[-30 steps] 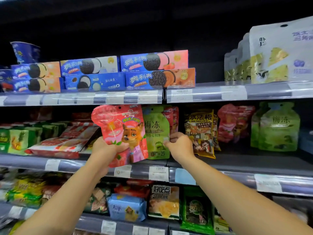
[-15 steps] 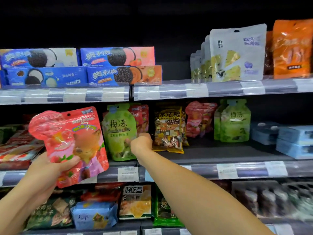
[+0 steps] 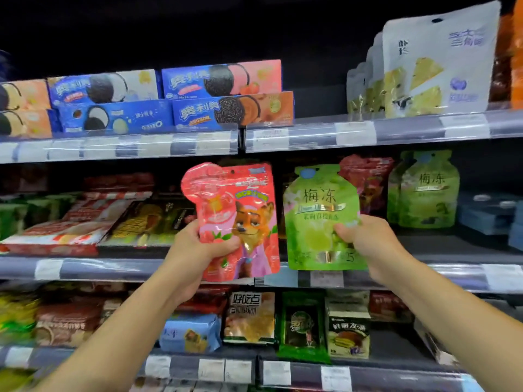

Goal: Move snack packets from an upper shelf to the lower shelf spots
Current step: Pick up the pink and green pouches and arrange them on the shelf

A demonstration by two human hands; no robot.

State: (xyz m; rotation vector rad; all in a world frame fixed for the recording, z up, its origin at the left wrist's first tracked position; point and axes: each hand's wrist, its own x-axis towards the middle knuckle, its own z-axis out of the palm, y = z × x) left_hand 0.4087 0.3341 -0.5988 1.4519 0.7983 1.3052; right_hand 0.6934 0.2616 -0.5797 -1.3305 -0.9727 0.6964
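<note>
The left hand (image 3: 198, 250) grips a glossy red fox-print pouch (image 3: 235, 219) and the right hand (image 3: 365, 239) a pale green jelly pouch (image 3: 319, 219), fingers clenched. Both are off the middle shelf (image 3: 113, 268); placing them lower remains.

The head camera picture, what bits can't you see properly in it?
- Red pouch: lower left corner hidden by the left hand.
- Green pouch: right edge hidden by the right hand.
- Shelf tags: print too small and blurred to read.
- Orange packs: cut off by the right edge.
- Far-left goods: smeared by blur.
</note>
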